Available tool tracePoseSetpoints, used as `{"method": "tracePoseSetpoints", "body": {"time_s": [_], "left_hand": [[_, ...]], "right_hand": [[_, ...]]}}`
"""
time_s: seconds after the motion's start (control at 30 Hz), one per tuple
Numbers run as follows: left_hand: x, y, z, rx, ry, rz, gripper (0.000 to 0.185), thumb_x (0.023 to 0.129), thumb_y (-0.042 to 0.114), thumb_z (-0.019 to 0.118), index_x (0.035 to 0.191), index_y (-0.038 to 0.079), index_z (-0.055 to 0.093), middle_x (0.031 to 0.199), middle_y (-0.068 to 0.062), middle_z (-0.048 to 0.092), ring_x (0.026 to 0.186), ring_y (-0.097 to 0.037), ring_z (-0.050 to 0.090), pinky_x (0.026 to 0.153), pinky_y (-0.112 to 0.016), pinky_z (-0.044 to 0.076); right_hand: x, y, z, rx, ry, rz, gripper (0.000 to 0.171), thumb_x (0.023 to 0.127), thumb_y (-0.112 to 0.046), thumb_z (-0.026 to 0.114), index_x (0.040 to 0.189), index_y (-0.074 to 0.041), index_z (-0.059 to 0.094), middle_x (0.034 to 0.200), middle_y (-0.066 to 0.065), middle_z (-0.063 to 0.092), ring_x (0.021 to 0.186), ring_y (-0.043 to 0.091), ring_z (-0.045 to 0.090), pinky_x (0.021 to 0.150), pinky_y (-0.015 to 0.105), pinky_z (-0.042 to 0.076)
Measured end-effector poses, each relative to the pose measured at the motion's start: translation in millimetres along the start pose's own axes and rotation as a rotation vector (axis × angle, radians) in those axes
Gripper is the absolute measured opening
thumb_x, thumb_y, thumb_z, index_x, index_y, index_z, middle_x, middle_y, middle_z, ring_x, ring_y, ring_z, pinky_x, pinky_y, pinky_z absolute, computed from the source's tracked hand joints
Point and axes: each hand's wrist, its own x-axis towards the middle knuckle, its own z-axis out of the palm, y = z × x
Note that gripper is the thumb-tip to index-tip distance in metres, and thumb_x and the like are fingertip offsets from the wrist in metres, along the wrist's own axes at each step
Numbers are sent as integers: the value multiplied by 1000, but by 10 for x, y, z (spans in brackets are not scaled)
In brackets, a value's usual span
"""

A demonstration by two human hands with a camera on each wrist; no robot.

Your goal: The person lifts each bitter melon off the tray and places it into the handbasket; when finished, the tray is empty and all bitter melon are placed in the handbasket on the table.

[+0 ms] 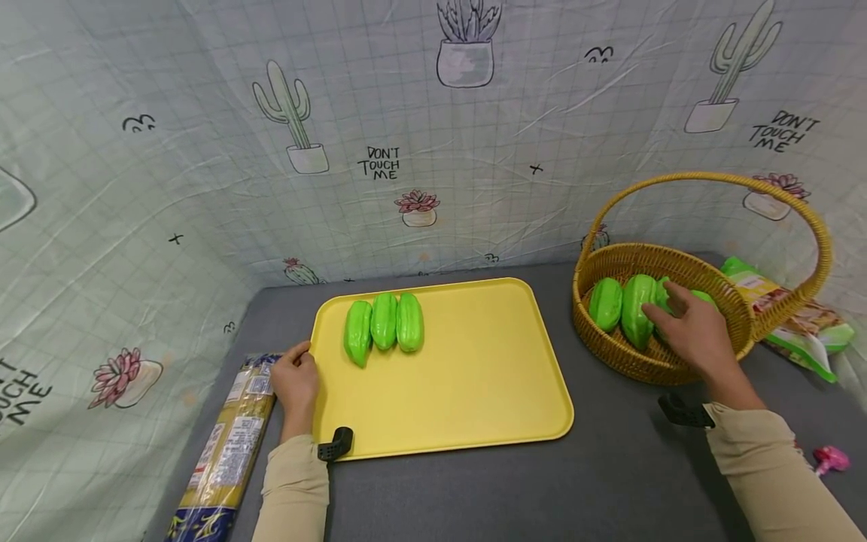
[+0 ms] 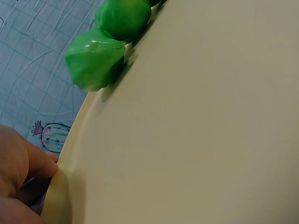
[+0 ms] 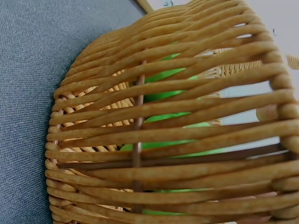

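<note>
Over ribbed fruit (image 1: 635, 310), the right hand (image 1: 694, 331) has fingers apart; the left hand (image 1: 296, 382) grips a smooth tray (image 1: 474, 376).

"DON'T TOUCH ME" cloth (image 1: 474, 203), packet labels (image 1: 238, 446) unclear

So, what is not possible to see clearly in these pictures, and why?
Head view: how many green vegetables lie in the basket; the right hand covers some.
Head view: print on the long packet; too small.
Left wrist view: the upper vegetable on the tray; cut by the top edge.
Right wrist view: the basket's vegetables; weave hides them partly.
</note>
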Motion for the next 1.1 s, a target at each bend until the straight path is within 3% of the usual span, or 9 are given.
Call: {"method": "tracePoseSetpoints", "body": {"time_s": [0.2,0.43,0.6,0.83,1.1], "left_hand": [[-4,0,-13,-1,-6,0,36,104,5,46,130,-2,69,127,-27,68,108,-42,67,71,-19,41],[-1,16,-2,-21,-16,-5,36,104,5,44,131,-4,67,130,-29,66,111,-44,66,87,-48,53],[6,13,4,-30,-14,-4,37,104,5,44,132,-4,67,130,-29,66,111,-44,66,90,-51,52],[12,11,0,-23,-4,-2,36,104,5,45,130,-4,68,127,-28,68,109,-42,67,83,-41,50],[4,8,-21,-16,-9,-7,36,103,5,45,129,-4,69,126,-29,68,106,-42,68,67,-11,38]], "right_hand": [[-18,-26,8,23,12,-9,76,107,-45,47,161,2,20,154,42,31,134,62,41,96,70,44],[-31,-51,31,44,37,-43,76,106,-44,49,161,2,24,152,42,34,133,61,43,97,69,45],[-53,-123,59,85,86,-73,73,106,-43,50,160,0,27,156,35,38,134,58,44,98,65,45],[-72,-256,124,141,128,-98,69,106,-43,51,160,-4,32,158,28,42,136,53,47,99,62,46],[-72,-366,229,180,146,-109,68,105,-41,54,161,-8,33,160,24,40,140,49,45,103,55,48]]}}
